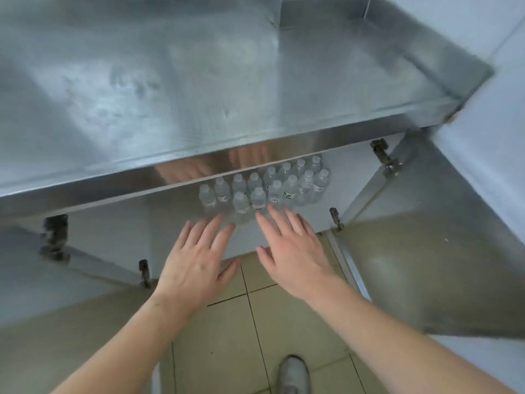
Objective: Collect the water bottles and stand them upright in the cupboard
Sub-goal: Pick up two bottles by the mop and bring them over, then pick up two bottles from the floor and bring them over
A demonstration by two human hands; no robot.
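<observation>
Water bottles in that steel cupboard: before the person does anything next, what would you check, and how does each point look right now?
1. Water bottles upright in the cupboard: ok, caps up, in rows.
2. Left hand free: ok, fingers straight, holding nothing.
3. Right hand free: ok, open, fingertips near the front bottles.
4. Right cupboard door swung open: ok.
5. Bottles left elsewhere to collect: cannot tell; none on the countertop or the floor in view.

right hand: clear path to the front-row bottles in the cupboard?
Probably yes. The right hand is open, its fingertips just short of the front-row bottles; both cupboard doors stand open and nothing lies between.
</observation>
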